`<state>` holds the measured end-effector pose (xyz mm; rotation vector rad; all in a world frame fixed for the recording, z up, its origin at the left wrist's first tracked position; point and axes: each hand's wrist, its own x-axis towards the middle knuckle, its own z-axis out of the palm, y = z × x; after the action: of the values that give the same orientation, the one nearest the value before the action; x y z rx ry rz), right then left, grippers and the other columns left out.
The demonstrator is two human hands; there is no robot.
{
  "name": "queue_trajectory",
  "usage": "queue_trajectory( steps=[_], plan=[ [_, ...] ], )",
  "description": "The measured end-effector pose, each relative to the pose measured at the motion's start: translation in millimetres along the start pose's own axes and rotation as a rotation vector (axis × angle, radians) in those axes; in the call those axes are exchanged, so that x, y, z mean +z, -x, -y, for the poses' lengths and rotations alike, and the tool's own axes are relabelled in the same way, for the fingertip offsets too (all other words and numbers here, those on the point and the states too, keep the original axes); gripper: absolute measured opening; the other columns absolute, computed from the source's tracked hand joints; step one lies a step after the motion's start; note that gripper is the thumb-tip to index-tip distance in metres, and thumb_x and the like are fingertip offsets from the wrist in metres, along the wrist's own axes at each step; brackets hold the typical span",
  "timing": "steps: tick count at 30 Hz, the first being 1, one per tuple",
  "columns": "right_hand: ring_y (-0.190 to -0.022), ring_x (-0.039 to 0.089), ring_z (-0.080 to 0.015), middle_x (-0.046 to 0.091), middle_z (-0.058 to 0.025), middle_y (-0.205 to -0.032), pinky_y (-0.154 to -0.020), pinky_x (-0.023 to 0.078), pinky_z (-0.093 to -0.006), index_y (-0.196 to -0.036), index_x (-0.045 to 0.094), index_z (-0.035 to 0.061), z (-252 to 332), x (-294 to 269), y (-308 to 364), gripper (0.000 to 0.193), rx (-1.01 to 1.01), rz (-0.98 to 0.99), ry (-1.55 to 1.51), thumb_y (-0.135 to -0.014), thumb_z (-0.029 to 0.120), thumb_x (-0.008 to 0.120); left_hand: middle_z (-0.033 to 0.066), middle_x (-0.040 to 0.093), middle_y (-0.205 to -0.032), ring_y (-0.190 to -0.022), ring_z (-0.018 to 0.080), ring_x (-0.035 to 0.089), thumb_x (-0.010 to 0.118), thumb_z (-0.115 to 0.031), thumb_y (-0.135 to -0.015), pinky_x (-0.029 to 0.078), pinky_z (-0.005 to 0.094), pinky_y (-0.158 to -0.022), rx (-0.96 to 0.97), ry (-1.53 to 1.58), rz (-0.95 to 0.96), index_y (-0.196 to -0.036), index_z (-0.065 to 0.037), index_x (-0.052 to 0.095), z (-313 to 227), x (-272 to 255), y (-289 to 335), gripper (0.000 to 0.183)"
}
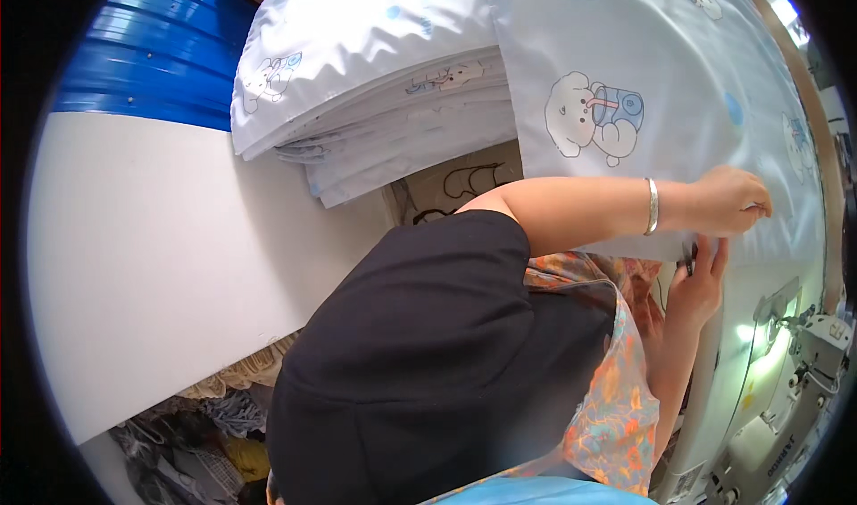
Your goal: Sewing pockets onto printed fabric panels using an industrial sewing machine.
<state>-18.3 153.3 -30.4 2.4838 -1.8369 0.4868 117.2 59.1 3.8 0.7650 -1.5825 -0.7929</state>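
Stretching across from your black sleeve (402, 326), your left forearm wears a silver bangle (652, 206) and brings your left hand (730, 203) to the near part of a white cloth sheet printed with cartoon dogs (683, 143). The left fingers curl together over the cloth; you cannot tell whether they clamp it. Your right hand (699, 286) sits just below the left, near the lower edge of the sheet. Its thumb and fingers close on a small dark hand tool (687, 259), partly hidden, with two fingertips pointing upward.

The sheet lies at the upper right of the view. Beside it, on the left, is a layered stack of white printed cloth (402, 139), next to a plain white tabletop (170, 255) and a blue corrugated panel (170, 45). At your right, a white sewing machine (754, 416) shows a lit lamp (772, 333).
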Motion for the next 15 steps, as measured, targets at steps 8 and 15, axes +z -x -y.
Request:
queue_trajectory(
  steps=[8, 15],
  plan=[
    [-0.102, 0.066, -0.0271, 0.066, -0.0092, -0.116, -0.081, 0.054, -0.0356, -0.104, 0.066, 0.0045, -22.0, -24.5, 20.2, 0.043, 0.039, -0.237, -0.438, -0.069, -0.016, 0.053, 0.0143, 0.064, -0.113, -0.111, 0.0318, 0.058, 0.058, -0.012, -0.084, 0.047, 0.0405, -0.095, 0.363, -0.487, 0.540, -0.106, -0.002, 0.064, 1.3, 11.2, -25.8, 0.026],
    [-0.097, 0.063, -0.0304, 0.064, -0.0097, -0.121, -0.083, 0.053, -0.0380, -0.102, 0.068, 0.0075, -39.0, -60.1, 62.4, 0.044, 0.213, -0.225, -0.284, -0.064, -0.011, 0.057, 0.0083, 0.058, -0.129, -0.123, 0.0267, 0.050, 0.057, -0.016, -0.088, 0.039, 0.0392, -0.105, 0.623, -0.510, 0.941, -0.120, -0.006, 0.061, 7.4, 118.1, -53.9, 0.034]
  ],
)
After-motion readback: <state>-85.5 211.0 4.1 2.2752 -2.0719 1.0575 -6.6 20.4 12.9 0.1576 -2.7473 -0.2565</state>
